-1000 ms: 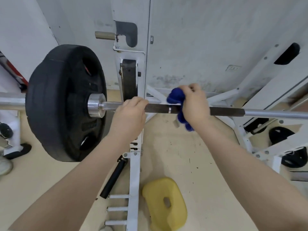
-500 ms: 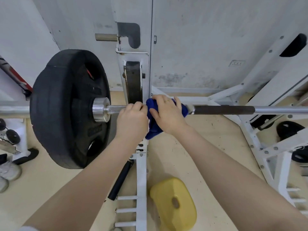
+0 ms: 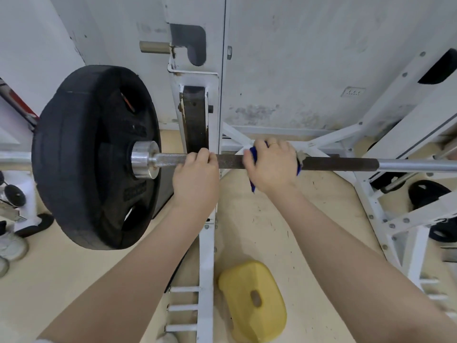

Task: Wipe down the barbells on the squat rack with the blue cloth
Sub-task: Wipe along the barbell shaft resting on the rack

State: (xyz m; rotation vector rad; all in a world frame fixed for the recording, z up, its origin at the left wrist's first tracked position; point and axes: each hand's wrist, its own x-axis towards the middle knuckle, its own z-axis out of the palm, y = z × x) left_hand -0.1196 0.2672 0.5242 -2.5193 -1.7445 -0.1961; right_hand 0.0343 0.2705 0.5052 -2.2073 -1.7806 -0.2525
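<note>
Both hands grip barbell [image 3: 341, 164]; right hand [image 3: 272, 167] wraps blue cloth [image 3: 253, 154].

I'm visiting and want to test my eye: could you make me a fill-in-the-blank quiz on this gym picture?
1. The right hand wraps a ____ cloth round the bar.
2. The left hand grips the bar ____, with no cloth.
3. The black plate sits on the bar's ____ end.
4. A ____ block lies on the floor.

Missing words: blue; bare; left; yellow
</note>
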